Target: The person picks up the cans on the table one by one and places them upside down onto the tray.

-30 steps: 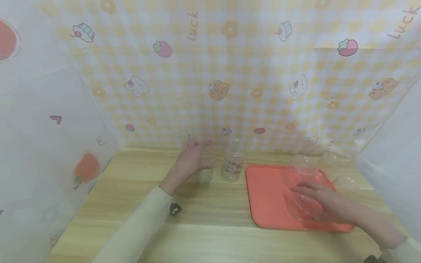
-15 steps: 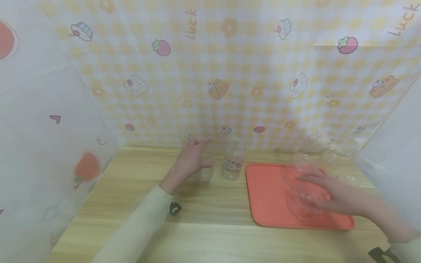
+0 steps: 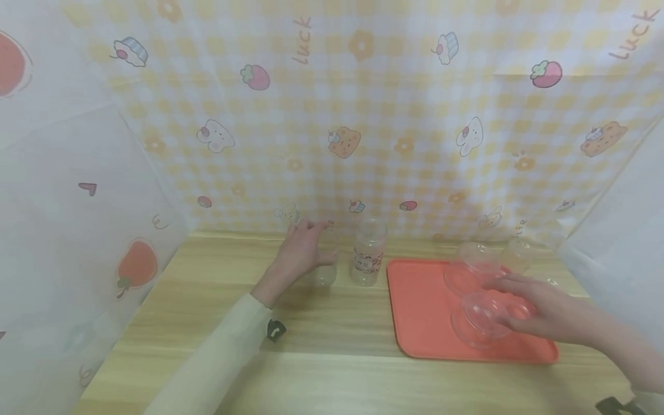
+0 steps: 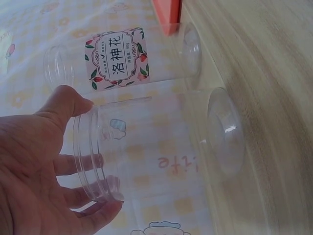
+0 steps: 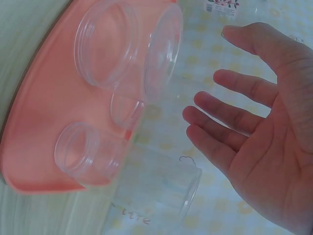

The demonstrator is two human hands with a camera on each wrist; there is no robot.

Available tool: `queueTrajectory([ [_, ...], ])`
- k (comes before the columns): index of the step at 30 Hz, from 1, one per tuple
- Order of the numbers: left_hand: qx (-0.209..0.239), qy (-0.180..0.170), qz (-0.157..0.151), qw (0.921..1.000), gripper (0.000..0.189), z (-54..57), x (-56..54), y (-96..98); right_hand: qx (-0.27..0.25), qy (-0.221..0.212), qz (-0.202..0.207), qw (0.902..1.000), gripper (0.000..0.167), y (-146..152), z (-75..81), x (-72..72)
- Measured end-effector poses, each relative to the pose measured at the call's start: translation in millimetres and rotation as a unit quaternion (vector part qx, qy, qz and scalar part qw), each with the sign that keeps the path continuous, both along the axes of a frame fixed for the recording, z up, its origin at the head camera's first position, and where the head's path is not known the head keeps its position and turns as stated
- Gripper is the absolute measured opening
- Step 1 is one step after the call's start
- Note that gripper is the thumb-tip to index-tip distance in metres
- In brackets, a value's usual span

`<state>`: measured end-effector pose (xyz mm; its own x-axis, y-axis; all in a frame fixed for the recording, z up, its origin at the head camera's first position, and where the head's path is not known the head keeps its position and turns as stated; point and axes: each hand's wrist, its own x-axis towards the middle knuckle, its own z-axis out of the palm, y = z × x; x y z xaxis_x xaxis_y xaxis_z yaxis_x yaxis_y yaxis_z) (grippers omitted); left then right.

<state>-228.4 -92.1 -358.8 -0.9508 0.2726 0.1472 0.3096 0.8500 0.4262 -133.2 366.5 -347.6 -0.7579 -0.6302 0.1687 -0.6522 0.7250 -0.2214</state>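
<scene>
My left hand [image 3: 295, 253] grips a clear plastic jar [image 4: 161, 147] by its rim, thumb on one side and fingertips on the other. This jar stands upright on the wooden table. Right beside it is a second clear jar [image 3: 367, 268] with a pink flowered label. Above the coral tray [image 3: 422, 311], my right hand [image 3: 555, 314] is spread with loosely bent fingers and holds nothing, as the right wrist view shows. Its thumb overlaps a clear round container [image 3: 479, 334] on the tray in the head view. Behind that stands another wide clear container [image 3: 461, 279].
Another clear jar [image 3: 519, 256] stands at the tray's back right corner. A patterned yellow checked cloth [image 3: 358, 115] hangs directly behind the table [image 3: 342, 380]. White printed sheets enclose the left and right sides.
My right hand has drawn away to the right from the front container on the tray, its fingers lifting off it. The left hand stays at its jar.
</scene>
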Motion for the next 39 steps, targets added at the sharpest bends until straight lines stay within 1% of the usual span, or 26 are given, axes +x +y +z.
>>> queueTrajectory([
  [4,-0.002,-0.004,-0.001,1.0000,0.080,0.9,0.2,-0.1,-0.002,0.019,0.003,0.9998,0.054,0.7,-0.7,1.7],
  [9,-0.006,-0.013,-0.004,0.9999,0.079,1.2,-2.2,-1.3,-0.020,0.026,0.018,0.9993,0.054,1.1,-3.6,4.1],
  [11,-0.007,-0.015,-0.010,0.9998,0.079,1.5,-4.2,-3.1,-0.023,0.030,0.021,0.9991,0.054,2.3,-4.8,4.4],
  [13,-0.008,-0.015,-0.024,0.9996,0.078,3.1,-6.2,-6.2,-0.018,0.040,0.018,0.9989,0.057,4.0,-5.8,4.3],
  [17,-0.003,-0.008,-0.052,0.9986,0.070,10.8,-9.4,-15.8,-0.020,0.050,0.020,0.9984,0.059,8.9,-6.7,2.7],
  [20,0.010,-0.001,-0.057,0.9983,0.067,20.4,-9.5,-25.2,-0.029,0.057,0.019,0.9978,0.059,12.6,-5.7,2.3],
  [24,0.026,0.012,-0.049,0.9984,0.069,34.1,-5.3,-40.4,-0.039,0.068,0.009,0.9969,0.061,16.9,-3.5,3.3],
  [28,0.044,0.029,-0.050,0.9974,0.068,43.6,1.2,-57.6,-0.039,0.070,-0.006,0.9968,0.062,20.9,-1.2,4.5],
  [30,0.054,0.033,-0.052,0.9966,0.066,46.0,4.8,-66.2,-0.043,0.066,-0.013,0.9968,0.062,22.2,0.1,5.2],
  [32,0.066,0.029,-0.058,0.9957,0.067,47.9,9.3,-74.4,-0.058,0.061,-0.015,0.9963,0.062,23.1,1.5,5.8],
  [34,0.072,0.028,-0.061,0.9952,0.066,49.0,13.0,-81.3,-0.078,0.048,-0.018,0.9956,0.062,23.4,3.4,6.8],
  [36,0.087,0.020,-0.066,0.9938,0.066,49.6,17.2,-87.3,-0.100,0.031,-0.021,0.9942,0.060,23.3,5.6,8.3],
  [39,0.095,0.018,-0.067,0.9930,0.064,49.2,22.4,-93.8,-0.133,0.008,-0.026,0.9907,0.059,23.2,7.2,10.2],
])
